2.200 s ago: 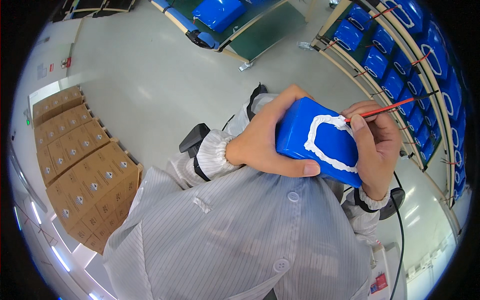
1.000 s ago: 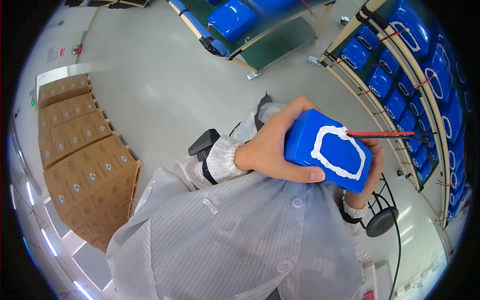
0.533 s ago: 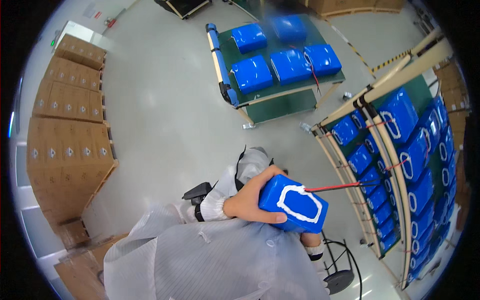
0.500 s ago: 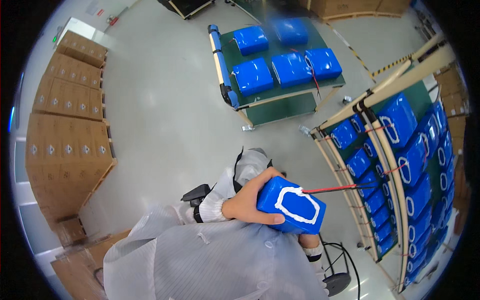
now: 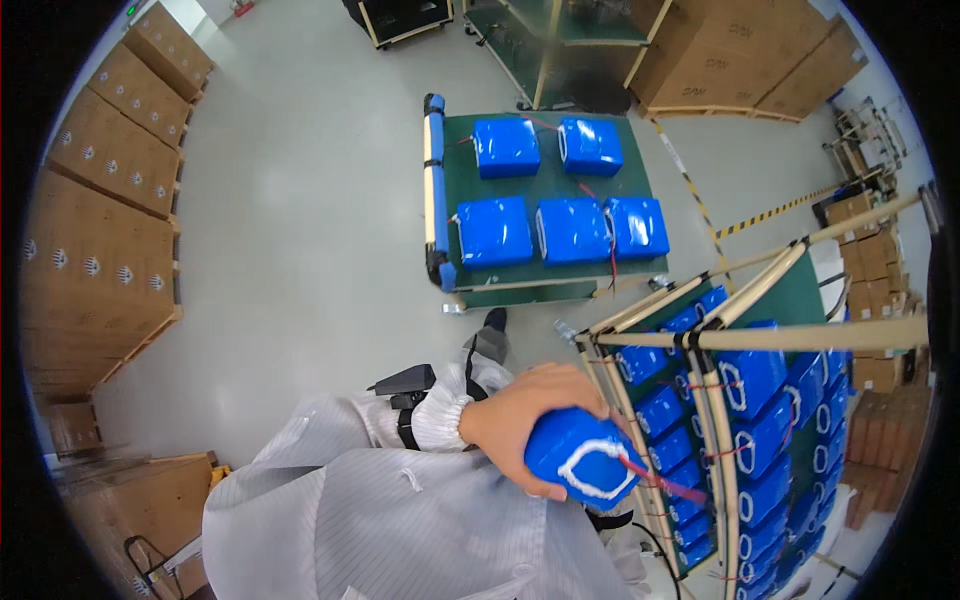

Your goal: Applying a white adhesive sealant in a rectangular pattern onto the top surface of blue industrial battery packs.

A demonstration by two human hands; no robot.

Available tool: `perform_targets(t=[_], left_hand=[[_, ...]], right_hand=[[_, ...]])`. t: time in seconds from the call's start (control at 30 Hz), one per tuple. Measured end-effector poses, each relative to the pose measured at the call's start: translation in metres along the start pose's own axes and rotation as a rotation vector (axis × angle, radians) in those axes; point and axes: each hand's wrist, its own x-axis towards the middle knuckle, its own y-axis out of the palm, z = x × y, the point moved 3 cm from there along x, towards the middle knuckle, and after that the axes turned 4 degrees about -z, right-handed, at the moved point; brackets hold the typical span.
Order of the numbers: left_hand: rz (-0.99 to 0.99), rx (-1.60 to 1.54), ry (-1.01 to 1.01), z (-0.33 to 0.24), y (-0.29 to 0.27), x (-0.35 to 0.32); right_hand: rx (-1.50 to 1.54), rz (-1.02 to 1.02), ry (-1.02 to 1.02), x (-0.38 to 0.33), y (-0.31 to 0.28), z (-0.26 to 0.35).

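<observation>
My left hand (image 5: 512,412) grips a blue wrapped pack (image 5: 578,462) from its upper left side, in front of my white-smocked chest. The pack's upper face carries a white ring-shaped bead. A red wire (image 5: 662,484) runs from its right end toward the rack. The pack sits right against the front left posts of a tube-frame rack (image 5: 722,352) filled with several similar blue packs (image 5: 752,378). My right hand does not show; the pack and smock cover where it could be.
A green-topped cart (image 5: 552,272) with several blue packs stands on the grey floor ahead. Stacked cardboard boxes (image 5: 100,200) line the left side, and more (image 5: 745,55) stand at the top right. A dark trolley (image 5: 400,18) is at the top.
The pack has sunk lower in the picture and closer to the rack as the view swung up over the floor and cart. My right hand, seen on the pack earlier, is out of sight.
</observation>
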Motion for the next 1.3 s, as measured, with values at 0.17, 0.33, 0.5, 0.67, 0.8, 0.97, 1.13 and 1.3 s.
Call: perform_targets(t=[0.17,0.33,0.5,0.67,0.8,0.97,1.13,1.3], left_hand=[[0.082,-0.025,0.221,0.015,-0.033,0.063],[0.385,-0.02,0.367,0.037,-0.076,0.115],[0.584,-0.012,0.482,0.048,-0.098,0.148],[0.257,-0.133,0.436,0.082,-0.162,0.193],[-0.091,0.593,-0.235,0.229,-0.247,0.168],[0.177,1.33,-0.525,0.34,-0.302,0.138],[0.138,1.297,-0.518,0.371,-0.315,0.146],[0.138,1.239,-0.501,0.363,-0.325,0.138]], right_hand=[[-0.138,-0.247,-0.174,0.041,0.006,0.024],[-0.166,-0.377,-0.213,0.081,0.014,0.047],[-0.186,-0.444,-0.233,0.113,0.02,0.068],[-0.195,-0.476,-0.22,0.139,0.02,0.085],[-0.205,-0.458,-0.216,0.159,0.018,0.101],[-0.203,-0.526,-0.249,0.175,0.0,0.12],[-0.182,-0.568,-0.279,0.196,-0.016,0.141],[-0.158,-0.576,-0.304,0.227,-0.019,0.159]])
